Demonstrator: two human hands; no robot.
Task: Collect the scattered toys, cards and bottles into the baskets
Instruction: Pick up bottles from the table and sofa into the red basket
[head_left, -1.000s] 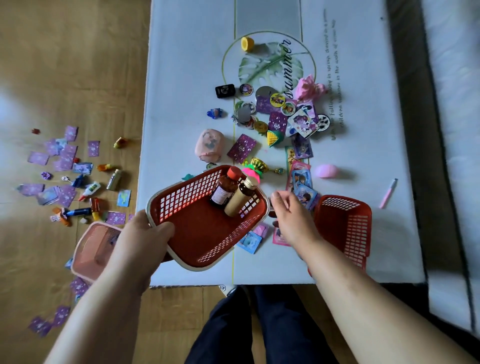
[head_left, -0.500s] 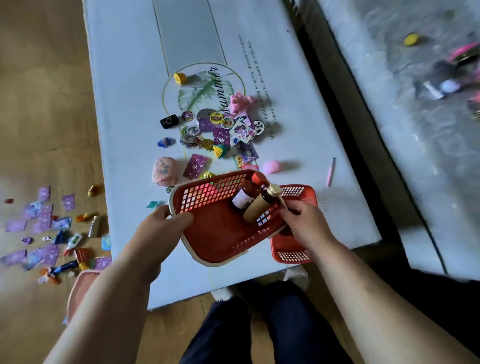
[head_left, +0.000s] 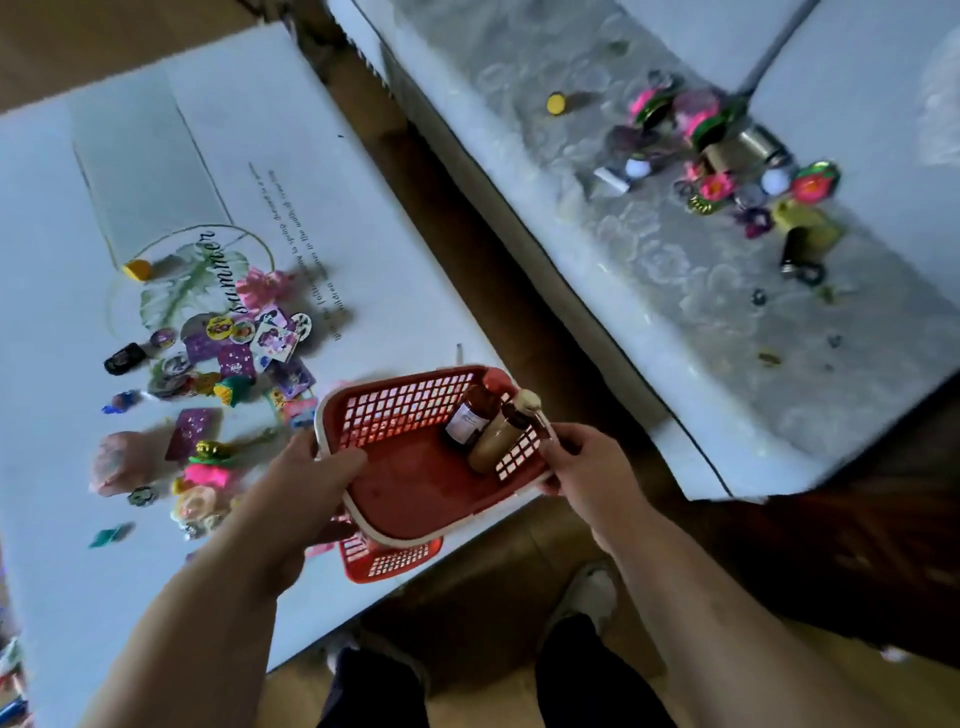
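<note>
I hold a red plastic basket (head_left: 410, 488) in the air over the near right corner of the white table (head_left: 332, 218). My left hand (head_left: 317, 483) grips its left rim and my right hand (head_left: 582, 467) grips its right rim. Inside lean a brown bottle with a red cap (head_left: 470, 415) and a tan bottle with a cream cap (head_left: 501, 434). A second red basket (head_left: 389, 564) sits on the table just beneath. Cards, round badges and toys (head_left: 244, 343) lie scattered left of the basket.
A pink pouch (head_left: 119, 460) and a yellow cap (head_left: 137, 270) lie on the table. To the right, a grey sofa seat (head_left: 675, 270) carries pink flower toys, small bottles and trinkets (head_left: 727, 166). Wooden floor separates table and sofa. My legs stand below.
The view has swung right, bringing the sofa and its toys into sight. The held basket has moved right over the second red basket, and my right hand has taken hold of its right rim.
</note>
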